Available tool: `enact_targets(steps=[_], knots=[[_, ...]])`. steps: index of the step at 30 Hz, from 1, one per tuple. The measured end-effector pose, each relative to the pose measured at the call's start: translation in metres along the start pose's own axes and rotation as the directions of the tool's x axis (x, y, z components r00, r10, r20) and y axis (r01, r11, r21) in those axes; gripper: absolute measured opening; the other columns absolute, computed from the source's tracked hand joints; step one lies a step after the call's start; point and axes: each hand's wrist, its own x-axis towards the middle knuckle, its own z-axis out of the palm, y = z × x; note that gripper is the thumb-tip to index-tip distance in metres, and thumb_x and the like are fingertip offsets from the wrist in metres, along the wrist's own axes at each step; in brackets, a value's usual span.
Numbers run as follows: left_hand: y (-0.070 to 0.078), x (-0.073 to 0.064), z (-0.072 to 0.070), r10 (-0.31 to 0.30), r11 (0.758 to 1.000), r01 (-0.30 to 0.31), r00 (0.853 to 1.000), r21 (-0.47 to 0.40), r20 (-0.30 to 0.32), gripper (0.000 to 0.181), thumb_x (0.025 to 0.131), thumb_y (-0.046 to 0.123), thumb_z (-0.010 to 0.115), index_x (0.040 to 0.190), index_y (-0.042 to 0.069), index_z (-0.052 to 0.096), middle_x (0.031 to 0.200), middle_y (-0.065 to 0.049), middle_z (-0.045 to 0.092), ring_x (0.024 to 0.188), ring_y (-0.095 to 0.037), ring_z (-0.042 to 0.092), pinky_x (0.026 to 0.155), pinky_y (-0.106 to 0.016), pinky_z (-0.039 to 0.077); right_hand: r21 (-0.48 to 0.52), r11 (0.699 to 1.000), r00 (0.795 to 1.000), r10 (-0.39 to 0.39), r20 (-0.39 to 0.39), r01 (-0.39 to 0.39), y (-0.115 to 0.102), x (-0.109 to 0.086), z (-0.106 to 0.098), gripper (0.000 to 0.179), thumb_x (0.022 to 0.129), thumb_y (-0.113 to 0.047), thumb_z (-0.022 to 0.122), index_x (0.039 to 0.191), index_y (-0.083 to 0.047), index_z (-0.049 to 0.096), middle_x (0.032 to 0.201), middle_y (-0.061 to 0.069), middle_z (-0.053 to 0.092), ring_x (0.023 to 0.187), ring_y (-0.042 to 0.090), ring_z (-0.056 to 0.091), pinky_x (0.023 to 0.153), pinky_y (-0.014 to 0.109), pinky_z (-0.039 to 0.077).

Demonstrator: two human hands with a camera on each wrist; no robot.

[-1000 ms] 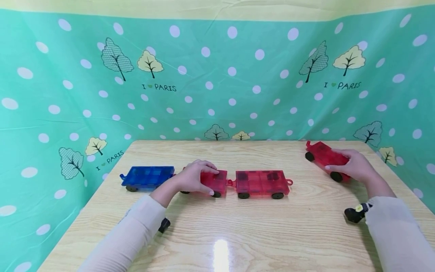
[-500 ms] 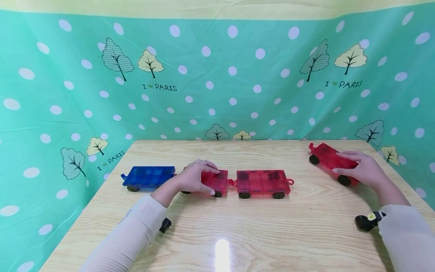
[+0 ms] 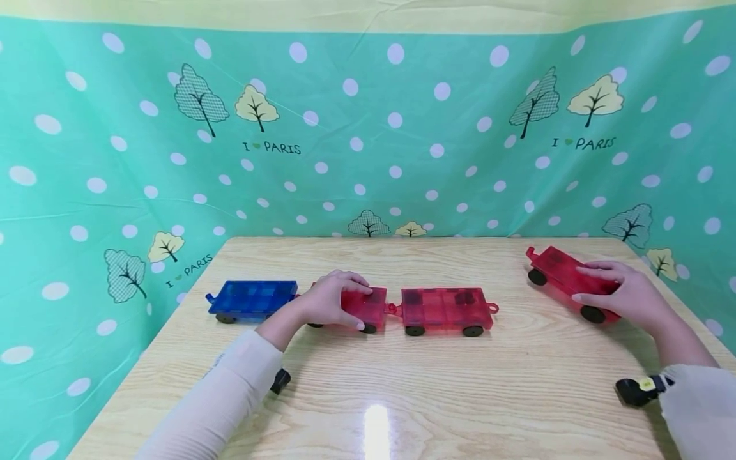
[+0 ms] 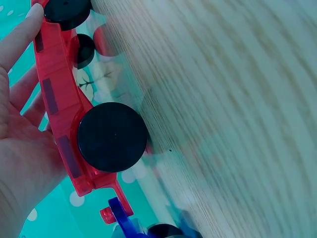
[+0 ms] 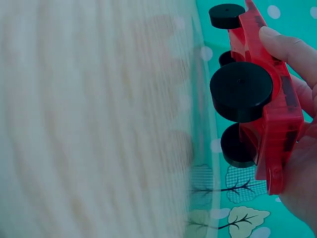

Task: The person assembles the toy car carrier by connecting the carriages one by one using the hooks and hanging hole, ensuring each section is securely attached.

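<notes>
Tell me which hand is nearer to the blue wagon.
Left. The left hand grips the red wagon next to the blue wagon; the right hand holds another red wagon, far to the right.

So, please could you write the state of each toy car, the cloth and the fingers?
Middle red car: hitched at both ends.
Blue car: hitched on its right, left end free.
End red car: hitched on its left, right end free.
Separate red car: unhitched, at an angle.
Left fingers: gripping the middle red car.
Right fingers: gripping the separate red car.
Cloth: hanging, creased.
</notes>
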Motion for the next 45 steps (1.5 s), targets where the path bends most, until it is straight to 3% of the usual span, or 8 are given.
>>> enact_targets(steps=[15,25,32,34,40,45], knots=[[0.0,0.0,0.0,-0.005,1.0,0.005,1.0,0.006,0.005,0.063,0.07,0.034,0.089,0.127,0.02,0.067,0.132,0.006,0.053,0.126,-0.019,0.041,0.094,-0.039,0.047,0.014,0.998,0.998,-0.062,0.025,0.062,-0.01,-0.014,-0.006,0.07,0.078,-0.034,0.083,0.134,-0.001,0.057,0.141,0.023,0.04,0.123,0.05,0.028,0.066,0.013,0.042],[0.002,0.0,-0.001,-0.013,1.0,0.013,1.0,0.015,0.01,0.064,0.071,0.035,0.088,0.129,0.021,0.066,0.135,0.003,0.053,0.131,-0.025,0.038,0.101,-0.049,0.041,0.027,0.996,0.995,-0.085,0.051,0.083,-0.019,-0.023,-0.007,0.071,0.077,-0.029,0.085,0.134,0.002,0.056,0.139,0.024,0.04,0.12,0.052,0.028,0.06,0.022,0.05],[0.002,-0.001,-0.001,-0.017,1.0,0.017,1.0,0.012,0.014,0.064,0.071,0.034,0.088,0.129,0.02,0.066,0.135,0.003,0.053,0.131,-0.024,0.038,0.101,-0.047,0.042,0.032,0.993,0.99,-0.12,0.072,0.118,-0.017,-0.028,-0.005,0.071,0.075,-0.026,0.086,0.133,0.003,0.057,0.138,0.024,0.039,0.119,0.052,0.029,0.059,0.025,0.052],[0.002,0.0,-0.001,-0.02,1.0,0.02,1.0,0.008,0.011,0.063,0.071,0.034,0.088,0.128,0.02,0.066,0.135,0.003,0.053,0.13,-0.023,0.039,0.099,-0.045,0.044,0.03,0.991,0.989,-0.135,0.067,0.133,-0.016,-0.029,-0.004,0.068,0.074,-0.025,0.086,0.131,0.001,0.059,0.137,0.019,0.041,0.119,0.044,0.031,0.06,0.024,0.052],[0.001,0.0,0.0,-0.022,1.0,0.022,1.0,0.002,0.005,0.063,0.07,0.033,0.089,0.128,0.02,0.067,0.133,0.005,0.054,0.128,-0.02,0.04,0.094,-0.04,0.048,0.049,0.985,0.983,-0.166,0.078,0.163,-0.014,-0.032,-0.002,0.063,0.073,-0.024,0.087,0.128,-0.004,0.064,0.131,-0.006,0.042,0.109,-0.004,0.027,0.063,0.025,0.054],[0.001,0.0,-0.001,-0.012,1.0,0.012,1.0,-0.002,0.002,0.063,0.07,0.032,0.089,0.128,0.019,0.067,0.133,0.005,0.054,0.127,-0.02,0.041,0.093,-0.039,0.048,0.049,0.982,0.975,-0.188,0.117,0.183,-0.015,-0.034,-0.002,0.061,0.072,-0.023,0.087,0.127,-0.006,0.065,0.133,0.001,0.043,0.108,-0.007,0.025,0.063,0.026,0.054]])
